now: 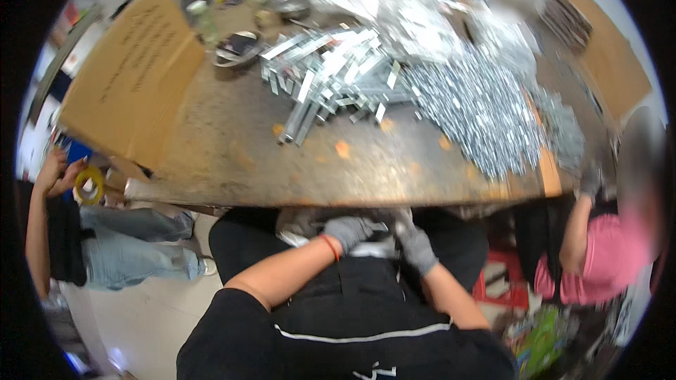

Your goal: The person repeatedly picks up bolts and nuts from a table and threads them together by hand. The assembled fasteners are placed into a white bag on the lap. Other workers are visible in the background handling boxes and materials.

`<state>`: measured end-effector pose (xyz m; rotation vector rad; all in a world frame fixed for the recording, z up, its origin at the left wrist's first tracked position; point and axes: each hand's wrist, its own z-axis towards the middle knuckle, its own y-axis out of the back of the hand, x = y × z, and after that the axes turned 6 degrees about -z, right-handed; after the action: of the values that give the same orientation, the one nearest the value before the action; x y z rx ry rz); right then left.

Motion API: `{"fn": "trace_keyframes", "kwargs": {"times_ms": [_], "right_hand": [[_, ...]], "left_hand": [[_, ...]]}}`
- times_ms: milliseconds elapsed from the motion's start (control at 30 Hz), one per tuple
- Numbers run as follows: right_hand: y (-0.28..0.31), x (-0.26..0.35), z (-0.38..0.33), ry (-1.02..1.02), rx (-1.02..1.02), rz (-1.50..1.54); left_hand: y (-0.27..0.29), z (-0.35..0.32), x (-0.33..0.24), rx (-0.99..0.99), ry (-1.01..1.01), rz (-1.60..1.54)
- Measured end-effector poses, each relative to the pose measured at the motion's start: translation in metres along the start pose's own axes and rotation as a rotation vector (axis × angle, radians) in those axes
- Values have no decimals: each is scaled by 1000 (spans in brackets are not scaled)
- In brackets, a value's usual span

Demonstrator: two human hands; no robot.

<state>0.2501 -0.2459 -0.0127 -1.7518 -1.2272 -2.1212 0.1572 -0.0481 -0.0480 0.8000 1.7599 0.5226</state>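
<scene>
Both my hands wear grey gloves and work low over my lap, just below the table's near edge. My left hand (pixel 348 229) is closed, with a small shiny metal piece (pixel 380 227) at its fingertips. My right hand (pixel 417 245) is closed at the right side of a clear plastic bag (pixel 296 224) that lies open across my lap; its fingers seem to pinch the bag's edge, though blur softens them. On the table ahead lie a loose pile of flat metal strips (pixel 331 74) and, right of it, a wide heap of small shiny metal parts (pixel 479 112).
A cardboard box (pixel 134 77) stands at the table's left, and a bowl (pixel 238 49) sits beside it. Clear plastic bags (pixel 415 17) fill the far side. A person with yellow tape (pixel 89 185) stands left; another in pink (pixel 598 260) sits right, near a red stool (pixel 503 285).
</scene>
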Motion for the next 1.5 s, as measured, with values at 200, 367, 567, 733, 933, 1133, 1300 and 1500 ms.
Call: {"fn": "trace_keyframes", "kwargs": {"times_ms": [200,367,567,733,933,1133,1300,1500], "right_hand": [[97,1,22,-80,-537,-265],[165,-2,60,-413,-588,-644],[172,-3,87,-507,-534,-688],[132,-21,76,-36,-826,-270],[107,-44,71,-129,-711,72],[86,17,68,-144,-518,338],[74,-1,62,-141,-398,184],[39,96,42,106,-134,261]], "left_hand": [[8,-16,-12,183,328,-9],[74,-41,-60,196,50,-222],[166,-45,-46,-666,228,-485],[221,-21,47,-1039,573,126],[243,-4,64,-673,597,-43],[207,-6,130,-1019,75,-591],[182,-63,20,-1033,-310,-1312],[147,-125,-60,-668,-184,-1262]]}}
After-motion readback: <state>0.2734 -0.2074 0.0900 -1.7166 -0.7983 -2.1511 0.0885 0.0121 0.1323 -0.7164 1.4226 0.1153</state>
